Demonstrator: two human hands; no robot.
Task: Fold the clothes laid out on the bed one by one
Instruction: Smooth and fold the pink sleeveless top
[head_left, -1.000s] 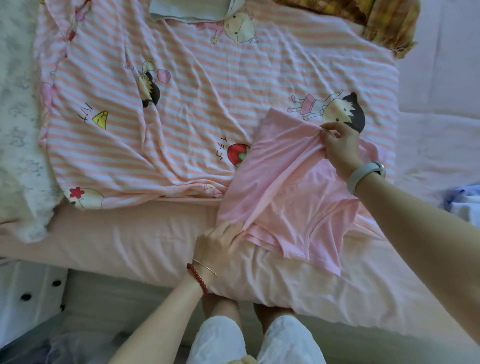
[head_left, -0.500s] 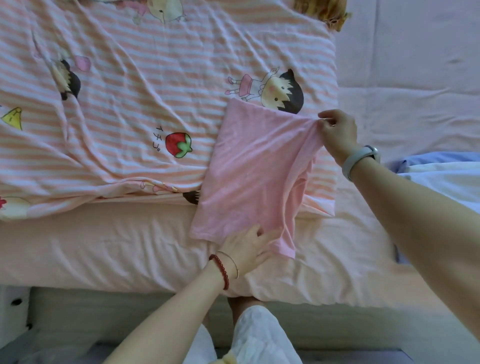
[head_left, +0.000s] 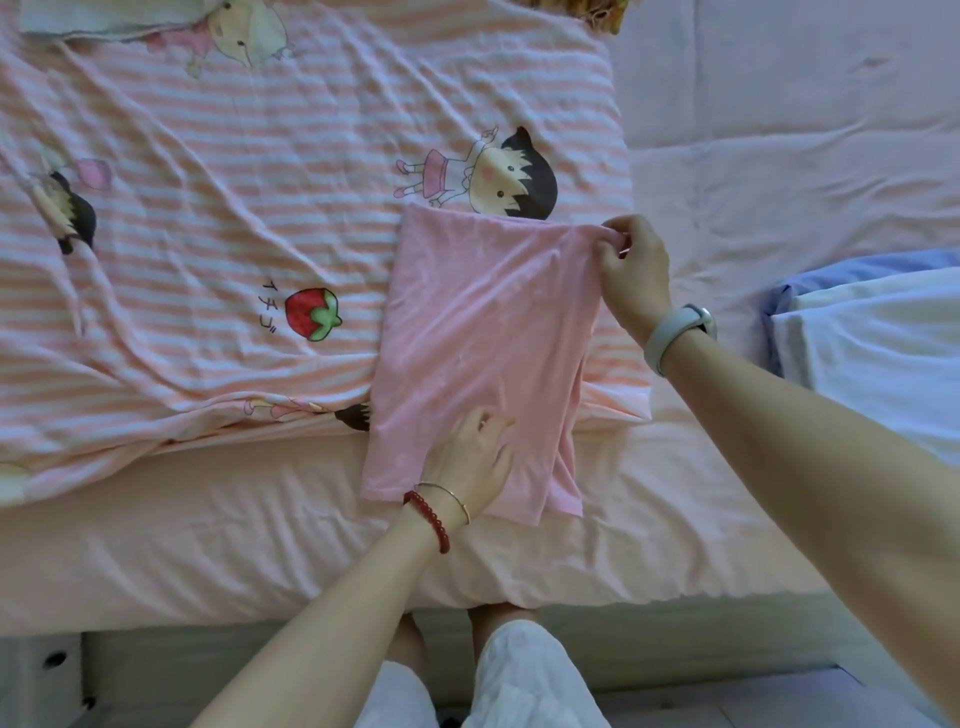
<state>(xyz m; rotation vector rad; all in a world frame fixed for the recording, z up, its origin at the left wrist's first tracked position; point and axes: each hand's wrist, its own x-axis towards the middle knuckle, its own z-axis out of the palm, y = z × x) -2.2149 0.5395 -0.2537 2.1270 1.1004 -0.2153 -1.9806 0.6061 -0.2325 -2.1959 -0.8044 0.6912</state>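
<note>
Here the pink garment (head_left: 467, 332) lies folded, seemingly doubled; right hand (head_left: 631, 275) pinches its corner, left hand (head_left: 475, 457) presses flat.

A wide bed (head_left: 779, 156) fills the view, covered with a pale pink sheet (head_left: 260, 545). A pink-and-white striped blanket (head_left: 234, 182) with cartoon prints lies over its left part. Below the near edge, a pale bed frame (head_left: 675, 649) and grey floor (head_left: 779, 701) show. The light is soft.
</note>
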